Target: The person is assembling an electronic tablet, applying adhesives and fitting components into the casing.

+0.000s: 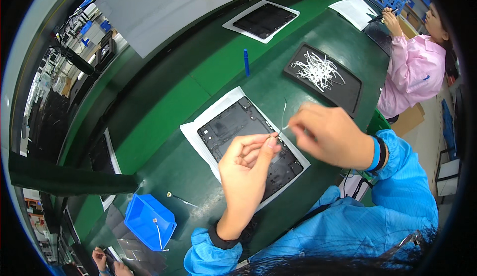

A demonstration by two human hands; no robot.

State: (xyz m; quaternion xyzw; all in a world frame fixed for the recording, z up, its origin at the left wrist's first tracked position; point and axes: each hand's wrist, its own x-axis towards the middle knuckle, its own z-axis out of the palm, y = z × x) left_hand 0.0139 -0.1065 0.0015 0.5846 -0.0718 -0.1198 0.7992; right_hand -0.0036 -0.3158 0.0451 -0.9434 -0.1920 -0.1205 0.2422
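My left hand (247, 164) is closed, thumb and forefinger pinching the end of a thin cable above a black panel. My right hand (325, 132) is curled just to the right and smeared by motion; its grip is unclear. A thin whitish strip (284, 113) stands up between the two hands, near the right fingertips. Beneath them the flat black panel (223, 127), with small fittings along its edges, lies on a white sheet (191, 133), partly covered by my left hand.
A black tray (352, 99) holds a heap of white strips (318, 71). A blue pen (246, 62) stands beyond the panel. At lower left are a blue bin (144, 219) with a cable inside and a loose cable (183, 200). A person in pink (415, 77) works at right; another person's hands (110, 262) show lower left.
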